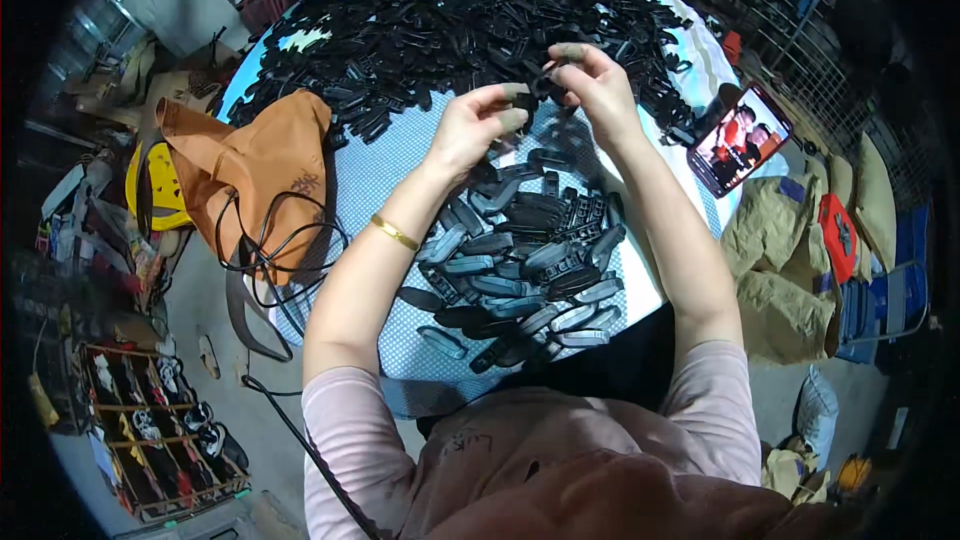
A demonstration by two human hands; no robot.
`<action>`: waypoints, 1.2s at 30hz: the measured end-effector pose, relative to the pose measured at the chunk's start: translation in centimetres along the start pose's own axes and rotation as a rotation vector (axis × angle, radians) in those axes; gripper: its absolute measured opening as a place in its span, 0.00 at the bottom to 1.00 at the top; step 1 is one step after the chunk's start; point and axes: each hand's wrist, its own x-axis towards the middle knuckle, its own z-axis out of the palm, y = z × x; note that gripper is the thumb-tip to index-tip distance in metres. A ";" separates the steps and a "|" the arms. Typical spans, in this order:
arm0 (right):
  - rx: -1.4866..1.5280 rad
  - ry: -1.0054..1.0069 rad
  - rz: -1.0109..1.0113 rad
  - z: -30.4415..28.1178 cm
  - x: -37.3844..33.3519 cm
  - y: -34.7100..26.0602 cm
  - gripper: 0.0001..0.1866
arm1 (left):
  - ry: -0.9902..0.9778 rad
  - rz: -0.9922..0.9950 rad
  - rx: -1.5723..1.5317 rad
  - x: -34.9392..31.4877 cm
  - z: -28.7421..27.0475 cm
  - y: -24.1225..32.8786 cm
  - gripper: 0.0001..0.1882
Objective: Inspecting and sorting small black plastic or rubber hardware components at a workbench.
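Both hands are raised close together over the table, between two heaps of black plastic parts. My left hand [480, 123] is closed in a pinch on a small dark plastic part [530, 106]. Just right of it and slightly farther away, my right hand [598, 88] pinches another small black part [546, 84]. Whether the two pieces touch is hard to make out. Beyond the hands spreads a wide heap of loose black parts [430, 30]. Nearer to me, between my forearms, lies a smaller pile of long, rounded black pieces [520, 275].
A dotted light cloth [375, 175] covers the round table. An orange-brown bag [250, 155] with a looped black cable [262, 265] sits at its left edge. A phone [740, 142] with a lit screen stands at the right edge. Brown sacks [780, 310] and a shoe rack [160, 430] flank the table.
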 end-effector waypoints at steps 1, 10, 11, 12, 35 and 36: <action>0.001 -0.004 0.000 0.3 -0.3 0.1 0.16 | 0.022 0.017 -0.006 0.0 0.1 -0.1 0.18; 0.454 -0.150 0.443 1.3 -1.0 0.7 0.12 | 0.166 0.266 0.061 -0.1 -0.5 0.5 0.18; 0.491 -0.162 0.478 1.4 -1.1 0.6 0.11 | 0.174 0.315 0.116 0.0 -0.8 0.4 0.18; 0.492 -0.174 0.490 1.3 -1.1 0.7 0.09 | 0.175 0.316 0.116 0.0 -0.7 0.5 0.18; 0.008 -0.439 0.040 1.2 -1.3 0.2 0.19 | 0.114 0.240 -0.104 -0.4 -0.9 2.8 0.14; -0.117 -0.476 0.023 1.1 -1.2 0.1 0.17 | 0.078 0.262 -0.044 -0.7 -0.8 3.2 0.14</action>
